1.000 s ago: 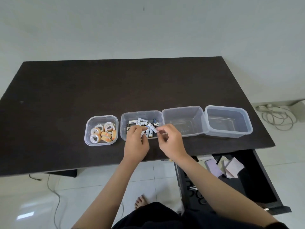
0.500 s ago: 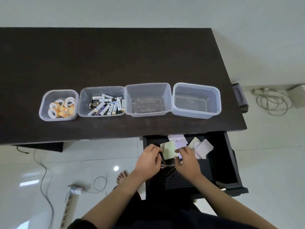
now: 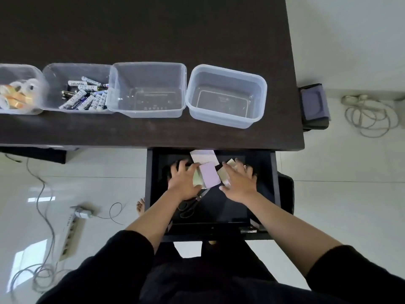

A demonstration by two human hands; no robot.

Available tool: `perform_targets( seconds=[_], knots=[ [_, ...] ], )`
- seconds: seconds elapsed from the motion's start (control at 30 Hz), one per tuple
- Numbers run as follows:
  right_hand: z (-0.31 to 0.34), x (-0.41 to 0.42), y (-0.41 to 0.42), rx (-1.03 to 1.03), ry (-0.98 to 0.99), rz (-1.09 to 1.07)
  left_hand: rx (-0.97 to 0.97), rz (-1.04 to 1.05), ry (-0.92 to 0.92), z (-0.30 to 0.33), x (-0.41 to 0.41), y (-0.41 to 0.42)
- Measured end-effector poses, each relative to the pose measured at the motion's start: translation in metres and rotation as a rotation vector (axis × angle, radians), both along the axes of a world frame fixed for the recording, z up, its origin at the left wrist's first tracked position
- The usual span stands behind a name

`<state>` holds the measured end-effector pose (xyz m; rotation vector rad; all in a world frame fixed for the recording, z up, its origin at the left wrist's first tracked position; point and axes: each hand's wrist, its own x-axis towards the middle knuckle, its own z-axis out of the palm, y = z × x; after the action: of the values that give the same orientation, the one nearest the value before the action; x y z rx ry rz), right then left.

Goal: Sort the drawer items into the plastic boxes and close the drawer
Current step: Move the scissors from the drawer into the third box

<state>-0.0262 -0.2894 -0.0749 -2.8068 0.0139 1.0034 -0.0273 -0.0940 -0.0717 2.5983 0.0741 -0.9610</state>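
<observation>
The dark drawer (image 3: pixel 266 232) stands pulled out under the table. Inside lie several sticky-note pads, among them a purple pad (image 3: pixel 210 177), and black scissors (image 3: pixel 190 205). My left hand (image 3: pixel 183 180) rests flat, fingers spread, on the pads at the left of the pile. My right hand (image 3: pixel 239 181) lies spread on the pads at the right. Neither hand has closed on anything. On the table stands a row of clear plastic boxes: one with tape rolls (image 3: pixel 16 96), one with batteries (image 3: pixel 84 93), and two empty ones (image 3: pixel 149 66) (image 3: pixel 228 72).
The dark table (image 3: pixel 153 29) ends at its right edge near a purple pouch (image 3: pixel 314 106) on the floor. A coiled cable (image 3: pixel 370 115) lies at the right. A power strip (image 3: pixel 70 233) with cables lies on the tiled floor at the left.
Both hands left the battery box a second ago and dropped into the drawer. They have since moved from the scissors up onto the sticky-note pads and spread flat. The view tilted downward.
</observation>
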Motion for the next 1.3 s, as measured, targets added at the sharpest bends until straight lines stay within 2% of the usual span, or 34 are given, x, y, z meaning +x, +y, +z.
perform_targets(
  seconds=[0.27, 0.4, 0.5, 0.63, 0.73, 0.8, 0.9, 1.07, 1.23, 1.3],
  knots=[
    [0.004, -0.036, -0.014, 0.031, 0.004, -0.002, -0.014, -0.09, 0.022, 0.003, -0.033, -0.007],
    [0.01, -0.042, -0.017, 0.015, 0.038, -0.02, 0.067, 0.106, -0.041, 0.005, -0.041, 0.009],
    [0.013, -0.048, -0.016, -0.049, 0.019, -0.002, 0.067, 0.219, 0.0, 0.003, -0.054, 0.025],
    [0.016, -0.054, -0.009, -0.089, -0.057, 0.106, 0.026, 0.226, 0.021, 0.004, -0.059, 0.025],
    [0.022, -0.056, 0.002, 0.058, -0.111, 0.302, 0.001, 0.242, 0.022, 0.003, -0.06, 0.02],
    [0.021, -0.057, 0.009, 0.165, -0.081, 0.49, -0.024, 0.215, 0.027, 0.0, -0.061, 0.02],
    [0.016, -0.056, 0.014, 0.135, -0.019, 0.701, -0.054, 0.143, 0.019, -0.003, -0.065, 0.025],
    [0.016, -0.051, 0.011, -0.002, -0.081, 0.628, 0.008, 0.029, 0.019, 0.001, -0.058, 0.035],
    [0.008, -0.056, 0.02, -0.138, -0.112, 0.512, 0.188, -0.14, -0.054, 0.006, -0.061, 0.037],
    [0.003, -0.059, 0.022, -0.128, -0.148, 0.507, 0.219, -0.174, -0.077, 0.005, -0.064, 0.037]
  ],
)
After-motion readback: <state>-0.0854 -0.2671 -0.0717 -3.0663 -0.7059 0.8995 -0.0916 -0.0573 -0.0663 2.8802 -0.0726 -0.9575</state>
